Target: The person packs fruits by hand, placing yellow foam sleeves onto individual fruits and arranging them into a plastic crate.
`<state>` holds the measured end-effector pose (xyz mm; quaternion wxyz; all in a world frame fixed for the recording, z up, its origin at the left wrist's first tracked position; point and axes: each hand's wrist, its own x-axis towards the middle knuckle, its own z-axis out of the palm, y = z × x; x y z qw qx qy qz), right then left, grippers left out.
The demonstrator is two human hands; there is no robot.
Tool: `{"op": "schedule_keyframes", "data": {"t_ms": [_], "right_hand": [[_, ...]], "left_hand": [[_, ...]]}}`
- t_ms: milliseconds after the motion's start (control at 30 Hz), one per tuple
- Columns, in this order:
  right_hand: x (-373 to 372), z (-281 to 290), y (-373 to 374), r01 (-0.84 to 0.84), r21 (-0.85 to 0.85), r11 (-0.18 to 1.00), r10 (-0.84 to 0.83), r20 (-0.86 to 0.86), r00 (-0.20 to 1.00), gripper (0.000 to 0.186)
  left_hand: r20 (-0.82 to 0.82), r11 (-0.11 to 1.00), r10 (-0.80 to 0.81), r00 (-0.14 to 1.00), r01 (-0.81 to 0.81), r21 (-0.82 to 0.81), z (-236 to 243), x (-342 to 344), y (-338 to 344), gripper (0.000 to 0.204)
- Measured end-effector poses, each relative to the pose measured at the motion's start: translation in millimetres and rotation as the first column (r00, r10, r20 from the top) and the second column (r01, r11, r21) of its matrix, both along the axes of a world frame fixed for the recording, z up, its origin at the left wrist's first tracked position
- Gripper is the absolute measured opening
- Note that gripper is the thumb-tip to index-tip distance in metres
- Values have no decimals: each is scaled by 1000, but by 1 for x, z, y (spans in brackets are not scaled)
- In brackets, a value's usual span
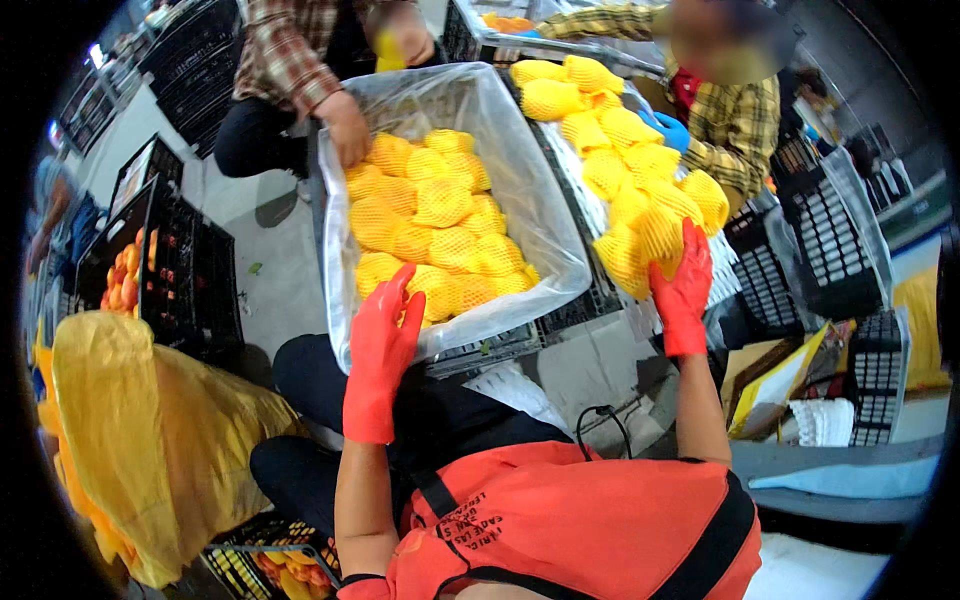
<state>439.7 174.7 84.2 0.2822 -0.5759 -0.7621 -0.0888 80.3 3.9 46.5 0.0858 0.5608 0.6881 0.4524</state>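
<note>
My left hand (pixel 388 335), in a red rubber glove, reaches over the near left rim of a crate (pixel 545 215) lined with clear plastic. Its fingers are apart and rest against yellow foam-netted fruit (pixel 440 285) packed in rows inside. On the right, my other gloved hand, the right hand (pixel 686 290), has fingers and thumb around a foam-netted fruit (pixel 660 232) at the near end of a heap. The heap of netted fruit (pixel 610 125) lies on a white sheet beside the crate. The far part of the crate shows bare liner (pixel 440 100).
Across the crate, a person's hand (pixel 345 128) reaches in at the left rim. Another person's blue-gloved hand (pixel 668 130) is at the heap. Black crates (pixel 205 280) with orange-red fruit and a yellow sack (pixel 160 430) stand left; more lined black crates (pixel 825 230) stand right.
</note>
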Motion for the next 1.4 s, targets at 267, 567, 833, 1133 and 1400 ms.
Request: {"op": "schedule_keyframes", "data": {"t_ms": [267,567,833,1133,1400], "right_hand": [[-165,31,9,-755,-180,630,548,-586,597,52],[-273,-129,184,-606,-655,452,659,-213,722,98],[-313,-95,97,-513,-661,547,702,29,711,100],[-288,-13,20,-918,-334,-213,-354,-849,392,60],[-314,-37,-31,-917,-134,-376,-422,-856,298,46]], "left_hand": [[158,990,128,979,-117,-75,11,0,-16,29],[70,997,71,995,-71,2,-12,6,1,33],[73,992,40,997,-31,-124,-1,1,-13,31],[11,958,224,975,-222,180,20,-14,-2,76],[494,967,-12,869,-115,226,-7,-45,-11,93]]}}
